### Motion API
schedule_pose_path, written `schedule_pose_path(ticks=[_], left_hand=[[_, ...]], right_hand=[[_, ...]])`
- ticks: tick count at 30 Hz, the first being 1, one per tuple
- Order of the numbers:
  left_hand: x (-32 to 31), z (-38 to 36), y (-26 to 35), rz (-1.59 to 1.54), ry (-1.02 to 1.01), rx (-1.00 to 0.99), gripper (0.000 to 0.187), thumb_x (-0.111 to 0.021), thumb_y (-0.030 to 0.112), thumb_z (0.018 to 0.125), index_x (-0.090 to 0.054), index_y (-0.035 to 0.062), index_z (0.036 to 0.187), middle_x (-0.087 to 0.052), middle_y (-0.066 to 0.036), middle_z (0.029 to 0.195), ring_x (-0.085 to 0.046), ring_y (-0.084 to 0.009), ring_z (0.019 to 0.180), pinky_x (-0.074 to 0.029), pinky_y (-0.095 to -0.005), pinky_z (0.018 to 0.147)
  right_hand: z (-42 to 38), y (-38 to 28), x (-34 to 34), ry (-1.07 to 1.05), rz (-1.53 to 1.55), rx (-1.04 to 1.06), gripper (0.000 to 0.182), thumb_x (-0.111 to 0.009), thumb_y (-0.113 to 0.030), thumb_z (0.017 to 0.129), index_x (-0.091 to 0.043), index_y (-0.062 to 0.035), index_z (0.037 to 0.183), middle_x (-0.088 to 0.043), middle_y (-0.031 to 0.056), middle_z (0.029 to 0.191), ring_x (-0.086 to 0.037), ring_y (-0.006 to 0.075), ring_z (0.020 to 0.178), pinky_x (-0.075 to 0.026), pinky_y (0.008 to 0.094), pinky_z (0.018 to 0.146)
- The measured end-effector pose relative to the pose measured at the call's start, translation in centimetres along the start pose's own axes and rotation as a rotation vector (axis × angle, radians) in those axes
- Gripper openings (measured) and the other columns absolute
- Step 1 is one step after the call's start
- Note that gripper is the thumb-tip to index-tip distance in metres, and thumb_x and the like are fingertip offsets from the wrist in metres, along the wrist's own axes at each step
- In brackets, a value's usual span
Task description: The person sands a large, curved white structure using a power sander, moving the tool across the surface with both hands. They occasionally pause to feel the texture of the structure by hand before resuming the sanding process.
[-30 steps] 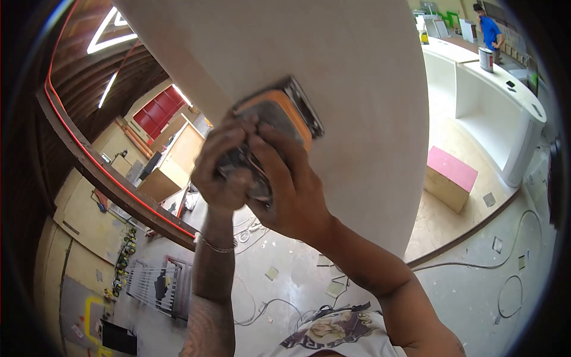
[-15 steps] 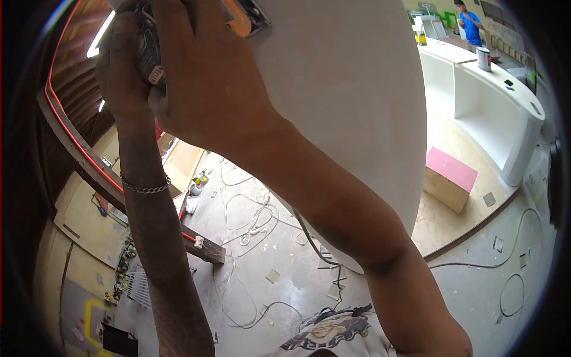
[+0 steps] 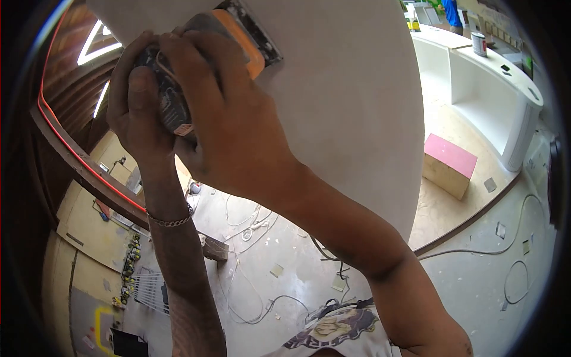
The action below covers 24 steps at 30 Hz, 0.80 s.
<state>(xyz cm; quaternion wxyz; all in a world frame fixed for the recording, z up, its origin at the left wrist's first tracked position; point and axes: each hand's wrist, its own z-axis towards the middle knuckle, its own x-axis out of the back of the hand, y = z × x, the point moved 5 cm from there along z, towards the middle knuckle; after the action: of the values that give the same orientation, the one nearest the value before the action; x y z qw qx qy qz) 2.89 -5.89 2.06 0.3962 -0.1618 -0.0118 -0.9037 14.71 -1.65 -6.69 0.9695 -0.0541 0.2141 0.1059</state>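
An orange and black power sander (image 3: 245, 43) rests with its flat pad against a large, pale, curved-edge panel (image 3: 351, 113) at the upper middle. My right hand (image 3: 238, 122) wraps over the sander's body, its fingers curled round the top. On the other side, my left hand (image 3: 138, 113), with a chain bracelet at the wrist, grips the sander's black rear end. Both palms partly hide the tool's body.
A curved white counter (image 3: 493, 113) with a can (image 3: 479, 44) on top stands to the right. Near it sits a pink-topped box (image 3: 450, 163). Cables (image 3: 238, 297) loop over the grey floor. A person in blue (image 3: 452, 13) is at the far back. A dark beam (image 3: 89, 163) runs along the left.
Both hands and the sander have shifted down and a little right in view, and more of the sander shows. The background has also shifted, so the head has moved slightly.
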Motion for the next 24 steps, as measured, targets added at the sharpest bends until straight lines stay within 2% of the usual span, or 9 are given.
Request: schedule_pose_path(ticks=[2, 3, 6, 10, 12, 14, 15, 17, 24], left_hand=[[-0.4, -0.9, 0.0, 0.052, 0.022, -0.053, 0.057, -0.065, 0.047, 0.1, -0.066, -0.0035, 0.127, -0.069, -0.014, 0.121, -0.066, -0.0212, 0.108, -0.053, -0.0352, 0.096], [-1.0, -2.5, -0.2, -0.095, 0.032, 0.044, 0.061, -0.068, 0.049, 0.097, -0.065, -0.0036, 0.127, -0.07, -0.016, 0.121, -0.067, -0.0243, 0.112, -0.051, -0.0378, 0.102], [-1.7, -7.3, -0.3, -0.117, 0.038, 0.05, 0.068, -0.071, 0.054, 0.093, -0.064, -0.0036, 0.128, -0.07, -0.018, 0.124, -0.068, -0.0295, 0.116, -0.047, -0.0446, 0.11], [-3.6, -13.7, 0.2, -0.183, -0.021, 0.146, 0.068, -0.075, 0.056, 0.089, -0.065, -0.0015, 0.124, -0.073, -0.019, 0.114, -0.07, -0.0361, 0.114, -0.04, -0.0568, 0.115], [-4.8, -15.9, 0.8, -0.221, -0.07, 0.019, 0.061, -0.081, 0.05, 0.086, -0.068, 0.0005, 0.119, -0.074, -0.019, 0.108, -0.071, -0.0365, 0.112, -0.039, -0.058, 0.116], [-5.9, -18.5, 1.4, -0.252, -0.132, 0.026, 0.055, -0.086, 0.044, 0.082, -0.071, 0.0024, 0.115, -0.074, -0.018, 0.107, -0.072, -0.0357, 0.111, -0.038, -0.0571, 0.116], [-6.3, -19.2, 1.8, -0.206, -0.214, 0.005, 0.059, -0.079, 0.05, 0.087, -0.066, 0.002, 0.118, -0.073, -0.021, 0.109, -0.071, -0.0386, 0.111, -0.037, -0.0569, 0.118], [-7.0, -19.9, 2.2, -0.249, -0.193, 0.036, 0.052, -0.085, 0.043, 0.083, -0.071, 0.0029, 0.113, -0.075, -0.018, 0.109, -0.072, -0.0353, 0.112, -0.038, -0.0553, 0.117], [-4.5, -11.7, 1.1, -0.219, -0.066, -0.1, 0.049, -0.088, 0.029, 0.078, -0.072, 0.0, 0.114, -0.074, -0.017, 0.115, -0.071, -0.0326, 0.112, -0.051, -0.0489, 0.105]], right_hand=[[-0.6, 0.1, 0.6, -0.021, -0.026, -0.015, 0.08, -0.08, -0.004, 0.07, -0.048, -0.0046, 0.143, -0.051, 0.0188, 0.135, -0.067, 0.0405, 0.103, -0.063, 0.0437, 0.078], [-1.5, -0.1, 1.2, -0.049, -0.049, -0.036, 0.081, -0.081, -0.005, 0.069, -0.048, -0.005, 0.143, -0.051, 0.0188, 0.136, -0.066, 0.0406, 0.104, -0.064, 0.0436, 0.078], [-4.9, 0.0, 2.7, -0.145, -0.083, -0.092, 0.083, -0.085, -0.009, 0.069, -0.048, -0.0068, 0.144, -0.05, 0.0192, 0.141, -0.065, 0.0407, 0.111, -0.064, 0.0429, 0.08], [-10.6, 0.3, 4.4, -0.182, -0.163, -0.113, 0.084, -0.089, -0.016, 0.072, -0.047, -0.0099, 0.145, -0.048, 0.0186, 0.147, -0.063, 0.04, 0.118, -0.063, 0.0414, 0.084], [-14.0, 0.4, 5.6, -0.188, -0.235, -0.099, 0.082, -0.088, -0.018, 0.075, -0.046, -0.0081, 0.145, -0.049, 0.0205, 0.145, -0.063, 0.0393, 0.118, -0.063, 0.0415, 0.085], [-17.2, 0.5, 6.8, -0.173, -0.281, -0.08, 0.08, -0.087, -0.019, 0.078, -0.044, -0.0055, 0.145, -0.049, 0.023, 0.143, -0.063, 0.0393, 0.118, -0.063, 0.042, 0.086], [-17.9, 0.4, 7.3, -0.157, -0.29, -0.064, 0.079, -0.086, -0.02, 0.08, -0.043, -0.0038, 0.144, -0.05, 0.0244, 0.142, -0.062, 0.0396, 0.119, -0.062, 0.0423, 0.086], [-18.8, 0.5, 7.8, -0.143, -0.325, -0.026, 0.077, -0.084, -0.02, 0.082, -0.042, -0.0007, 0.144, -0.05, 0.0267, 0.14, -0.062, 0.0406, 0.12, -0.062, 0.043, 0.087], [-10.2, -0.2, 4.8, -0.163, -0.331, 0.063, 0.081, -0.084, -0.015, 0.076, -0.043, 0.0025, 0.144, -0.05, 0.0266, 0.138, -0.059, 0.0444, 0.119, -0.061, 0.0444, 0.087]])
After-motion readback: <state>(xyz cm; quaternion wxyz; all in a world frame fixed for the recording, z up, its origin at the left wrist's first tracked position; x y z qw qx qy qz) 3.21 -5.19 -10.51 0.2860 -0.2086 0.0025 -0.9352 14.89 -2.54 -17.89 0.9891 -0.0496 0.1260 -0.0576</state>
